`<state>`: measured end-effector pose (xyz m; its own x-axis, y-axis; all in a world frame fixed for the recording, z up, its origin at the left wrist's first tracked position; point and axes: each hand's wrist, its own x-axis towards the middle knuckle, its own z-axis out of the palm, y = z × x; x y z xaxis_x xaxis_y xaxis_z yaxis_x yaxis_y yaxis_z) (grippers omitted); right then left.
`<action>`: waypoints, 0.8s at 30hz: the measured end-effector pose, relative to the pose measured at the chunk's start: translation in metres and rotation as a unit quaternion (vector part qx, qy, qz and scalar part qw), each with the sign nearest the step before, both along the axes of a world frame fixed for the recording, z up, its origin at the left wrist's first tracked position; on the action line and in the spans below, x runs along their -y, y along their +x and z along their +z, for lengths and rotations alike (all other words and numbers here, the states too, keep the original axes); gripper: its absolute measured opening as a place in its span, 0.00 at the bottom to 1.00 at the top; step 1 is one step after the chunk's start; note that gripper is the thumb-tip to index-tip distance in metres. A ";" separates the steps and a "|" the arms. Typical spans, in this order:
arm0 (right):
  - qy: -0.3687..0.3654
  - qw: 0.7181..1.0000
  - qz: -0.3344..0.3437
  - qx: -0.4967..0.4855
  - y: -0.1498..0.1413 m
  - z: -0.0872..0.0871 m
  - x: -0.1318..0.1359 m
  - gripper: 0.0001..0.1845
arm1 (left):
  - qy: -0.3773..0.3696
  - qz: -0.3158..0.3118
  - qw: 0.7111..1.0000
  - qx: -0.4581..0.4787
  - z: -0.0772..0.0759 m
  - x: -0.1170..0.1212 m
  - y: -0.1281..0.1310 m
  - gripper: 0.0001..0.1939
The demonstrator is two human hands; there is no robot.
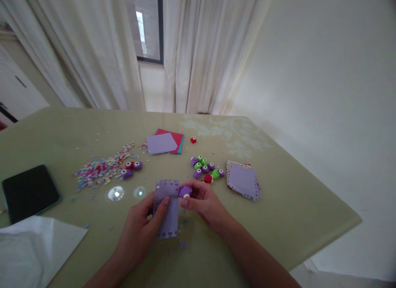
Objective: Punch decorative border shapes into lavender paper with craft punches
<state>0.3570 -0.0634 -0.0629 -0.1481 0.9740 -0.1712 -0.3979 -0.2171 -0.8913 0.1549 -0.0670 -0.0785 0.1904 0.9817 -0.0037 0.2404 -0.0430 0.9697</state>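
My left hand [144, 220] pinches a lilac paper card [168, 222], thumb across its front. Rows of small punched holes run along the card's top and bottom edges. At the card's upper right edge, my right hand [201, 201] grips a small purple craft punch [185, 191] between thumb and fingers. Whether the paper sits inside the punch's slot I cannot tell. Tiny punched paper bits [182, 244] lie on the table below the card.
Several coloured punches [204, 168] stand beyond my right hand, near a stack of edge-punched cards [243, 180]. Plain paper sheets [161, 143] lie farther back. Leftward are a confetti pile [102, 168], more punches [126, 173], a black tablet [31, 193] and a white sheet [58, 238].
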 end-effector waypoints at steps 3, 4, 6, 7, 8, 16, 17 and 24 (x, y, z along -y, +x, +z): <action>0.002 1.000 0.005 0.001 0.000 -0.001 0.000 0.25 | -0.008 0.003 1.000 0.007 0.000 0.000 0.000 0.18; 0.003 1.000 0.007 0.001 0.001 0.000 0.000 0.25 | -0.009 0.004 1.000 0.008 0.000 0.000 0.000 0.18; 0.002 1.000 0.014 0.001 0.001 0.000 0.000 0.25 | -0.006 0.012 1.000 0.004 0.001 0.000 0.001 0.17; 0.001 1.000 0.018 0.003 0.001 0.000 0.000 0.26 | -0.002 0.016 1.000 0.002 0.001 0.000 0.001 0.17; 0.000 1.000 0.023 0.005 0.001 0.001 0.000 0.26 | 0.000 0.017 1.000 0.000 0.001 0.000 0.001 0.17; 0.007 1.000 0.016 0.004 0.001 0.001 0.000 0.25 | 0.003 0.008 1.000 -0.003 0.004 0.001 0.001 0.19; 0.012 1.000 0.012 0.003 0.001 0.001 0.000 0.25 | 0.007 0.006 1.000 -0.006 0.005 0.001 0.001 0.19; 0.023 1.000 0.004 0.014 0.001 -0.001 0.000 0.26 | 0.009 0.007 1.000 -0.003 0.008 0.002 0.002 0.20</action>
<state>0.3577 -0.0635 -0.0637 -0.1520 0.9798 -0.1296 -0.3709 -0.1781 -0.9114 0.1573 -0.0692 -0.0703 0.1763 0.9843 0.0125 0.2476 -0.0566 0.9672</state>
